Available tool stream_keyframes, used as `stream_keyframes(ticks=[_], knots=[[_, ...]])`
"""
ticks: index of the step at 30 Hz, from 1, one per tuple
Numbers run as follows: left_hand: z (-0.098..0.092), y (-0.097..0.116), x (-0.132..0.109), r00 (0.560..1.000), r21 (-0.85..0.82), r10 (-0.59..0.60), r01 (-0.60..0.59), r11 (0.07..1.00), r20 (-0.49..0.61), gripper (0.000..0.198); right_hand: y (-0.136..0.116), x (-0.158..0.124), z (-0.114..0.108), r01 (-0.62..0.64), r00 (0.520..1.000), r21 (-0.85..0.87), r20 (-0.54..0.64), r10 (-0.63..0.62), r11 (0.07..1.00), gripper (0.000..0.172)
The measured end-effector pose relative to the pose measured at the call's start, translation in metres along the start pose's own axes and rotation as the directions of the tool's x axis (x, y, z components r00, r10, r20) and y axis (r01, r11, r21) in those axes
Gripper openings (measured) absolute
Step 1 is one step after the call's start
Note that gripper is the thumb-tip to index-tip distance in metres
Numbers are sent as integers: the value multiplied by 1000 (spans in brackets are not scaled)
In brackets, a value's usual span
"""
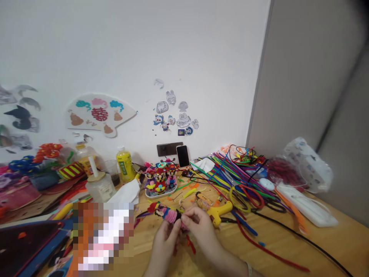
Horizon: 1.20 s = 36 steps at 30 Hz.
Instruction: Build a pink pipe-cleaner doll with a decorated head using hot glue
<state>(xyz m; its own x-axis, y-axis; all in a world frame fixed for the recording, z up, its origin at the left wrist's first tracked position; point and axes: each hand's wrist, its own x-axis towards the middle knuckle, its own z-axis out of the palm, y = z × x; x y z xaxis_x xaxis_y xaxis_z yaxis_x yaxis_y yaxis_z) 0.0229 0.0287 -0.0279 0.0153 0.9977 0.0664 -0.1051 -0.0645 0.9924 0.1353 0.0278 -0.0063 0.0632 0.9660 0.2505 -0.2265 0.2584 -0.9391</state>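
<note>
My left hand [165,239] and my right hand [198,227] meet low in the middle of the view, both pinching a small pipe-cleaner doll [165,212] with a pink body and a red top. My fingers hide its lower part. A short red pipe cleaner [190,244] hangs below my hands. Just right of my right hand lies a yellow hot glue gun [219,212]. Behind the doll stands a white tray [160,194] holding several finished-looking pipe-cleaner figures [158,181].
Many coloured pipe cleaners [239,181] lie heaped on the wooden table [268,238] at the right, with long black and red ones in front. A phone [183,156], a yellow-green drink bottle [125,164] and a white box [305,206] stand about. A pixelated patch [103,235] covers the lower left.
</note>
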Motion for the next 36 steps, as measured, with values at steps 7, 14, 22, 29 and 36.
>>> stream_keyframes(ticks=[7, 14, 22, 29, 36], knots=[[0, 12, -3, 999, -22, 15, -16, 1000, -39, 33, -9, 1, -3, -4, 998, 12, 58, 3, 1000, 21], [-3, 17, -2, 999, 29, 51, -51, 998, -16, 34, -13, 3, -6, -27, 994, 11, 106, 26, 1000, 19], [-5, 9, 0, 996, 55, 89, -89, 995, -7, 30, -11, 5, -7, -124, 987, 33, 103, 120, 992, 13], [-3, -2, 0, 997, -69, -1, 7, 998, 81, 33, -14, 4, -8, -158, 986, 38, 61, 155, 987, 13], [-8, -8, 6, 996, -55, -1, 6, 998, 85, 34, -9, 2, -7, -22, 998, 52, 60, 19, 998, 10]])
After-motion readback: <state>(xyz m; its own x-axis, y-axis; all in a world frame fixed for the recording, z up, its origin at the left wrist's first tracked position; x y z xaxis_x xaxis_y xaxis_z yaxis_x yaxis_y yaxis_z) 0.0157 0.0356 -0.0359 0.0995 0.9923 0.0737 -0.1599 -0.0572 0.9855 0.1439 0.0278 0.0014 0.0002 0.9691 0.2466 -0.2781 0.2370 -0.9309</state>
